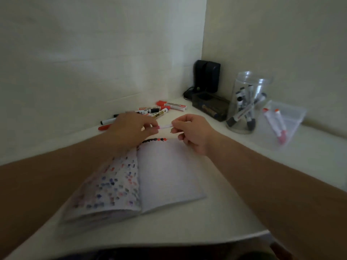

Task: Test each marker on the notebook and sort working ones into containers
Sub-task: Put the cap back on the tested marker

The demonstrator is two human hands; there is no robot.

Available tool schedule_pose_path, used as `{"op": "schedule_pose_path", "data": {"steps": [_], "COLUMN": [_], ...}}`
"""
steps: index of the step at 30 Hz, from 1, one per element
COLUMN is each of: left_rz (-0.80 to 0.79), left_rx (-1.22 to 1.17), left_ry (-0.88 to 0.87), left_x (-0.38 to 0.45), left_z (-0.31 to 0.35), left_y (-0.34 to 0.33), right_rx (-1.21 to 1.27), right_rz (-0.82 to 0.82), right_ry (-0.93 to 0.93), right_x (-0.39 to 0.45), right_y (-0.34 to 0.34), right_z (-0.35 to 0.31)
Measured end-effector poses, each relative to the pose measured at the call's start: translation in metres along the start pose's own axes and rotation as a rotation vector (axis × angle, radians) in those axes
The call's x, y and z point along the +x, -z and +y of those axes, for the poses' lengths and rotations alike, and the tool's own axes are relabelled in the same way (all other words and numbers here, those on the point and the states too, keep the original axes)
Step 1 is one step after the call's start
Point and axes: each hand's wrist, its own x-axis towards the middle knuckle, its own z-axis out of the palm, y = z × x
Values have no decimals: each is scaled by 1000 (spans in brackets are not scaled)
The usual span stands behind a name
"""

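An open notebook lies on the white table; its left page is full of coloured test marks, and a row of black and red marks runs along the top of the right page. Above that row both hands hold one white marker. My left hand pinches its red end, and my right hand grips the white barrel. Whether the cap is on or off is too blurred to tell. Several loose markers lie behind my hands near the wall.
A clear jar at the right holds several black-capped markers. A clear plastic bag beside it holds red-capped markers. A dark box and a black device stand in the corner. Walls close the back and right.
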Motion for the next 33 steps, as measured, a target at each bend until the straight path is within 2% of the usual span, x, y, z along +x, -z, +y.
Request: {"op": "schedule_pose_path", "data": {"steps": [3,6,9,12,15,18,20,24,26,28,33], "left_rz": [71,83,-43,-210,-404,-678,-874,-1156,-1229,-1274,-1426], "left_rx": [-39,-271,-604,-876,-1022,-1038,-1060,-951,-882,-832,-787], "left_ry": [-62,-101,-144,-160,-172,-98,48,334,438,472,403], "left_x": [-11,-38,-66,-88,-108,-132,-150,-189,-204,-213,-208], "left_z": [39,103,180,260,327,374,392,416,426,439,460], "left_y": [32,41,17,-25,-79,-145,-196,-290,-320,-340,-352], "right_rx": [119,131,162,286,347,341,356,587,646,700,706], "right_rz": [-30,2,176,326,511,666,770,965,1046,1116,1144], "right_ry": [92,210,272,237,173,14,-148,-451,-548,-591,-697], "right_x": [-50,-114,-176,-236,-294,-349,-382,-429,-443,-450,-449], "right_y": [25,66,120,177,229,262,274,281,282,285,299], "right_z": [-10,-6,12,45,98,167,220,309,340,359,367]}}
